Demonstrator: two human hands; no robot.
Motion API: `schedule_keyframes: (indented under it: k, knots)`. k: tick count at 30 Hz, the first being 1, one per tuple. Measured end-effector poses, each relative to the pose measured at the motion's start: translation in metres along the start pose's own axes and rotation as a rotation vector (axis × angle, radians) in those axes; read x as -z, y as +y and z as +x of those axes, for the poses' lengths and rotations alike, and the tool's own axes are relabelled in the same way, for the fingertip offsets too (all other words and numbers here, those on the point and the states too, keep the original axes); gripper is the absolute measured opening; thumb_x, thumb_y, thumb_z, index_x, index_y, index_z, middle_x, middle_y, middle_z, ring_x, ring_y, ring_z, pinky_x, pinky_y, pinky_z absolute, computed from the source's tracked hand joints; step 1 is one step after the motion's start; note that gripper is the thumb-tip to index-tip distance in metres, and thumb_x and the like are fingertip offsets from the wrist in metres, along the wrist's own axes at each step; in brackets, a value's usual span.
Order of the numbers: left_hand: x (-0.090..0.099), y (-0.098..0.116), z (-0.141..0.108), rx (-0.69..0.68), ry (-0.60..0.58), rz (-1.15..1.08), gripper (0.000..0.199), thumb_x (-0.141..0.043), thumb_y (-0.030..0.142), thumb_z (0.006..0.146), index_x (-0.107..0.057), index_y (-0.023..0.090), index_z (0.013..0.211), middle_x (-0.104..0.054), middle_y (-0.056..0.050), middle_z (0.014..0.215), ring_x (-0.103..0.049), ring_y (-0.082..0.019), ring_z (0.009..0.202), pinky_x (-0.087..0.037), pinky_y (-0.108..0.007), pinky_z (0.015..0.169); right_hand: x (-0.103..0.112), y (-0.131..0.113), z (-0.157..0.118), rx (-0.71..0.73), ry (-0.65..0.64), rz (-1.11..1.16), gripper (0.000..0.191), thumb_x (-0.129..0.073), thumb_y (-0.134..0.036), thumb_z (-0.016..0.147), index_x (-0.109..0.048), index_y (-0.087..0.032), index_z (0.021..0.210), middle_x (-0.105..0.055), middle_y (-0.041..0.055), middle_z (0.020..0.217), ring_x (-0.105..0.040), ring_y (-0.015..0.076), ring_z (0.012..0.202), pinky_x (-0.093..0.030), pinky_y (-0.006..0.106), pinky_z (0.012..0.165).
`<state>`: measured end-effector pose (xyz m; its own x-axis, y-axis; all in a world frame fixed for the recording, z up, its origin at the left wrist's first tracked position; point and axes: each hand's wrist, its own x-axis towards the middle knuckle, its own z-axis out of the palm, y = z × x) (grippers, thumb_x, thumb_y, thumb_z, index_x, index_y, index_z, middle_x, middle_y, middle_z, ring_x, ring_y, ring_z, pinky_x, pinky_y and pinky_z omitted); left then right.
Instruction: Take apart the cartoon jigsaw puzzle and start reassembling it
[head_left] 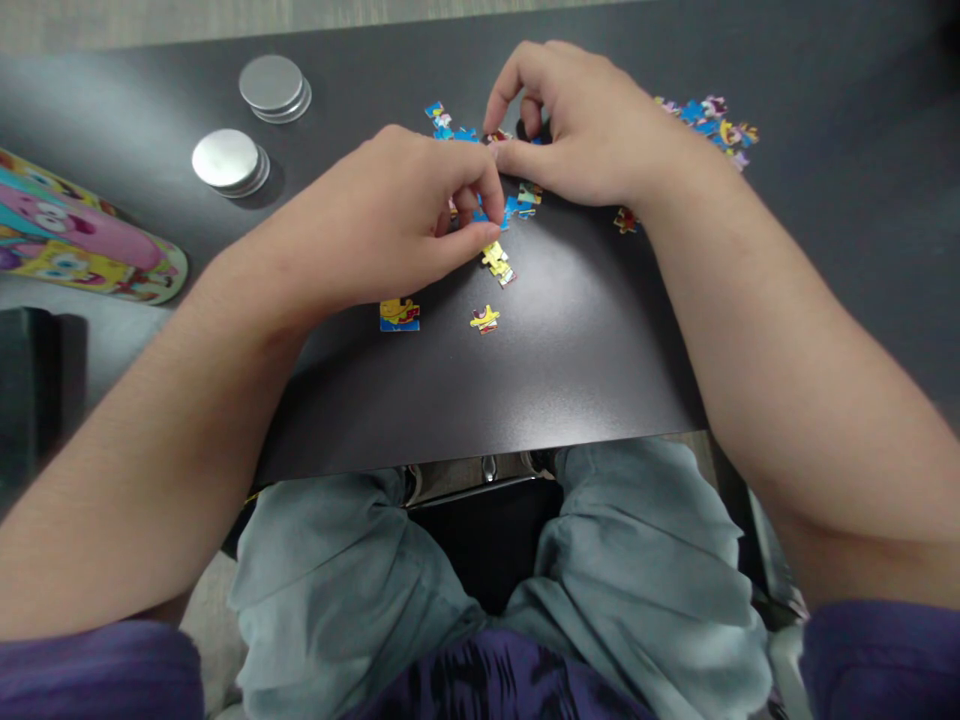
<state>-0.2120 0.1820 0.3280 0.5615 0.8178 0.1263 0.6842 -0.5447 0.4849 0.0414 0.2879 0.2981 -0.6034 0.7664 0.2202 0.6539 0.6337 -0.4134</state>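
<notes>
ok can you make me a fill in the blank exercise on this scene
The silver discs stand in ____ stacks.
In the picture, the cartoon-printed container is to the ____ of the silver discs.
The left hand is farther from the outlying pile of puzzle pieces than the ____ hand.
The sleeves are ____ in colour.

Missing words: two; left; right; purple

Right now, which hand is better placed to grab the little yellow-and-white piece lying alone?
The left hand, probably: it's closer to the yellow-and-white piece. The right hand is farther off.
</notes>
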Motion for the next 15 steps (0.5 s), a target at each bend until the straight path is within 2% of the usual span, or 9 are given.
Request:
schedule_keyframes:
  k: [10,15]
  knots:
    - [-0.0004,0.0013,0.0000,0.013,-0.008,0.021,0.030,-0.071,0.050,0.105,-0.089,0.032,0.121,-0.091,-0.002,0.102,-0.087,-0.031,0.094,-0.069,-0.051,0.105,-0.0006,0.0042,0.0015,0.027,-0.004,0.003,0.048,-0.083,-0.008,0.098,-0.089,-0.023,0.143,-0.062,-0.0030,0.103,-0.073,0.0282,0.114,-0.046,0.037,0.103]
    - [-0.0006,0.0009,-0.0003,0.002,-0.003,0.038,0.033,-0.069,0.056,0.110,-0.088,0.032,0.122,-0.091,-0.002,0.099,-0.086,-0.031,0.096,-0.070,-0.049,0.102,-0.0014,0.0038,0.0018,0.012,0.005,-0.004,0.048,-0.085,-0.006,0.096,-0.088,-0.024,0.140,-0.063,-0.0027,0.103,-0.074,0.0300,0.116,-0.046,0.039,0.105]
